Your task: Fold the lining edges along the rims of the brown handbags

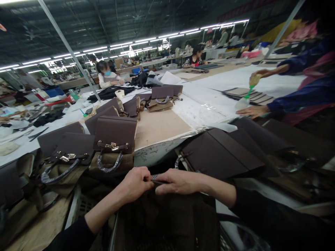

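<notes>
In front of my body is a dark brown bag (pixel 170 219), its upper edge between my hands. My left hand (pixel 136 183) is closed, pinching that edge with thumb and fingers. From the other side my right hand (pixel 178 181) grips the same edge, thumb and fingers pressed together close to the left fingertips. A small strip of light patterned material (pixel 155 176) shows between the two hands. The bag's lower part is in deep shadow.
Several brown handbags with wrapped handles, one a standing handbag (pixel 115 134), crowd the table (pixel 162 127) ahead and to the left. Brown bag panels (pixel 222 153) lie at right. A co-worker's hands (pixel 252 111) hold a green-tipped tool and a translucent bottle (pixel 242 103).
</notes>
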`<state>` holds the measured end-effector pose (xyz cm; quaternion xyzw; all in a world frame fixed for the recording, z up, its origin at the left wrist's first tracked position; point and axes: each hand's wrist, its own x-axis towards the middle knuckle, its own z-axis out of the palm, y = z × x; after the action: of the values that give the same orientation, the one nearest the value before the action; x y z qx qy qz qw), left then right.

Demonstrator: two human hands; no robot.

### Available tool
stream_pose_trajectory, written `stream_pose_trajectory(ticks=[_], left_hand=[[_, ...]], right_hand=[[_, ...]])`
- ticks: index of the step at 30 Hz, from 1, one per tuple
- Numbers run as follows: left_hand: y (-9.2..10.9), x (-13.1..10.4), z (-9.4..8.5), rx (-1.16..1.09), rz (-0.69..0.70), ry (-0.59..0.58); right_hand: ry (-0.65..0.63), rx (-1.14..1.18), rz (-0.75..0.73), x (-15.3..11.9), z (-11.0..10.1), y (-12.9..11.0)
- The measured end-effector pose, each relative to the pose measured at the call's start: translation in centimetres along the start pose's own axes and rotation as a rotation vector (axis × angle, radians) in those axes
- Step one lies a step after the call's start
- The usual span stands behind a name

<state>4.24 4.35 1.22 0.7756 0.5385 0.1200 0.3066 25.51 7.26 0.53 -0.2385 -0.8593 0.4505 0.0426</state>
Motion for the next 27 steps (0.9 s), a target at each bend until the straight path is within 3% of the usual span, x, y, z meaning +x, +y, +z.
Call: stream_pose_trajectory(ticks=[6,9,12,21,27], left_hand=[[-0.3,-1.4,-1.4,-0.091,-0.012,-0.060],[-1.1,-2.5,-2.1,-0.174,-0.076,-0.049],[-1.5,-3.1,-2.3,-0.103,-0.136,-0.035],[-2.0,-3.1,-3.2,-0.225,-0.126,-0.229],[-3.7,-3.3,-2.7,-0.258,-0.204,-0.218]], right_hand=[[0.044,-0.051,-0.046,2.3,0.4,1.2],[0.061,-0.022,-0.020,2.0,0.7,1.4],[0.062,-0.031,-0.017,1.7,0.9,1.1],[0.054,0.020,-0.050,1.1,0.8,0.2],[0.065,0.088,-0.009,0.9,0.6,0.4]])
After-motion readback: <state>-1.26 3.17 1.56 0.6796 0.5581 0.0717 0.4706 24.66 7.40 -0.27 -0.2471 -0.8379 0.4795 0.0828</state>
